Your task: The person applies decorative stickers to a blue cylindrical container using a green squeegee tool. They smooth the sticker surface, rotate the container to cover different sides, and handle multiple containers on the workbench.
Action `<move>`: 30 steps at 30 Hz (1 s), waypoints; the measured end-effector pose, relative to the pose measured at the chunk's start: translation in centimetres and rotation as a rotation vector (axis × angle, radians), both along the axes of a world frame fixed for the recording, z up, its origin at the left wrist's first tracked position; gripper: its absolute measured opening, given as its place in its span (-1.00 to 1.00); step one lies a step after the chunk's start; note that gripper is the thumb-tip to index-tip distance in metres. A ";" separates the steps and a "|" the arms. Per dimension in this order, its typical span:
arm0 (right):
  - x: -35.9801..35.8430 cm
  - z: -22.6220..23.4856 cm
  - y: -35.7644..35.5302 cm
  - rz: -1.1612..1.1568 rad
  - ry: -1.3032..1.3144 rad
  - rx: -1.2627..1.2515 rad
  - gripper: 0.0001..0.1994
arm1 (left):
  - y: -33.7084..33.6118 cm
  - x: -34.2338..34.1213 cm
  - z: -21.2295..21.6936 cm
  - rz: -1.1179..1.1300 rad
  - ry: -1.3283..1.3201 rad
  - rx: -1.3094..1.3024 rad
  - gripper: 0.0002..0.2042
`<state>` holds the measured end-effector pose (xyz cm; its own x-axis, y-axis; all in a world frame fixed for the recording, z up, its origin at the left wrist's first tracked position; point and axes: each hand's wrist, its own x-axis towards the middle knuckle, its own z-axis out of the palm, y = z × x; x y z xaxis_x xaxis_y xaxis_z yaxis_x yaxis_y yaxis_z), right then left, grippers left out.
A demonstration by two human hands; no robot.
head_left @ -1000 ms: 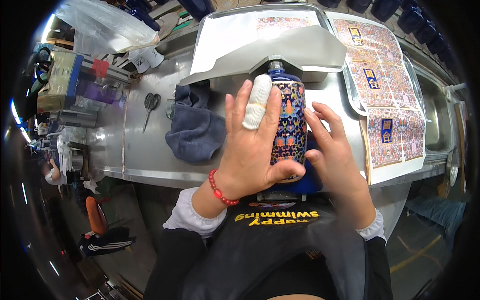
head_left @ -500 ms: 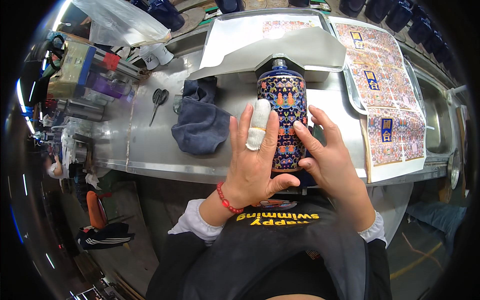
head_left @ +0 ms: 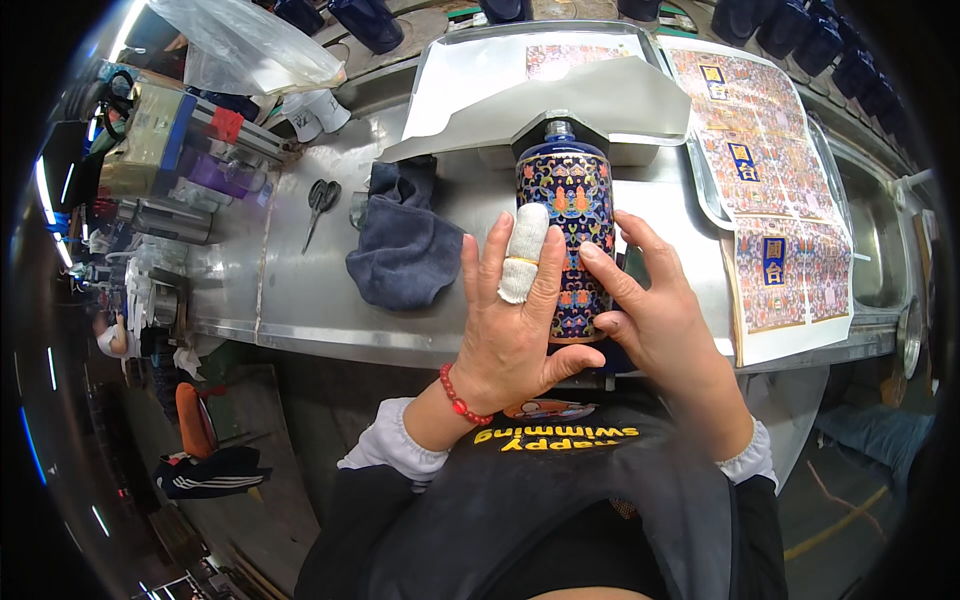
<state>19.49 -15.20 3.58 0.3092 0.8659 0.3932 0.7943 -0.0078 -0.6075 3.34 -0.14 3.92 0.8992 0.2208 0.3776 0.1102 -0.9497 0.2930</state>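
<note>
A dark blue bottle [head_left: 566, 180] with a colourful floral pattern lies in front of me, its neck pointing away and cradled in a notched grey support [head_left: 520, 127]. My left hand [head_left: 510, 310] rests along the bottle's left side, fingers spread. A white knitted cover wraps one of its fingers, and a red bead bracelet circles the wrist. On the right side, my right hand [head_left: 665, 310] touches the pattern with its fingertips, fingers apart. Neither hand is closed round the bottle. Its underside is hidden.
A dark grey cloth [head_left: 405, 255] lies left of the bottle, with black scissors [head_left: 318, 212] beyond it. Printed pattern sheets [head_left: 775, 270] lie at the right, partly over a metal tray, near a sink [head_left: 880, 245]. Blue bottles [head_left: 790, 30] stand along the far side.
Both hands stay at the bottle's sides; the fingers have shifted only slightly. Along the far edge, the row of blue bottles has moved to the right.
</note>
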 end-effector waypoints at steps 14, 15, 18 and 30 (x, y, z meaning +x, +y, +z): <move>0.5 -0.5 0.6 -0.050 0.112 0.059 -0.32 | 0.3 0.7 -0.3 -0.020 -0.045 -0.049 0.14; 0.5 -0.7 0.4 -0.029 0.128 0.038 -0.32 | 0.3 0.7 -0.5 -0.019 -0.039 -0.043 0.14; 0.2 -1.1 -0.2 0.016 0.124 0.042 -0.30 | 0.1 0.0 -1.0 -0.030 -0.107 -0.132 0.12; -1.7 -1.4 -1.2 -0.007 0.006 -0.016 -0.34 | -1.4 -1.5 -2.0 0.022 -0.097 -0.005 0.03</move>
<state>17.79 -16.42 2.17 0.3178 0.8697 0.3777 0.7904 -0.0230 -0.6121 1.84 -1.58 1.89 0.8533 0.2422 0.4618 0.1015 -0.9458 0.3084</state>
